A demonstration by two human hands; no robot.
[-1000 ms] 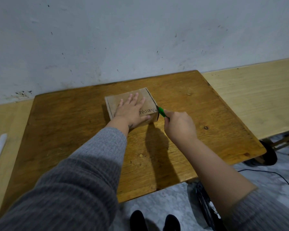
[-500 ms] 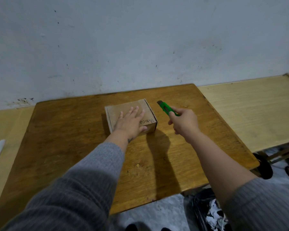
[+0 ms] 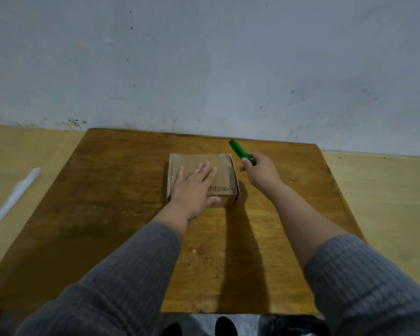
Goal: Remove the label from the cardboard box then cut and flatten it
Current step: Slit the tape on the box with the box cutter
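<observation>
A small closed cardboard box point(image 3: 218, 163) with handwriting on its near top edge sits in the middle of a dark wooden table point(image 3: 107, 214). My left hand point(image 3: 194, 187) lies flat on the box's top, fingers spread. My right hand point(image 3: 260, 169) is just right of the box's far right corner, gripping a green utility knife point(image 3: 239, 150) that points away and to the left. The knife is off the box. No label shows on the visible faces.
A white knife-shaped tool point(image 3: 17, 194) lies on the pale wooden surface point(image 3: 10, 154) to the left. Another pale surface point(image 3: 386, 202) adjoins the table on the right. A grey wall stands right behind the table.
My right hand has lifted the green knife from the box's near right corner and carried it back to the far right corner. My left hand stayed flat on the box. The view tilted up.
</observation>
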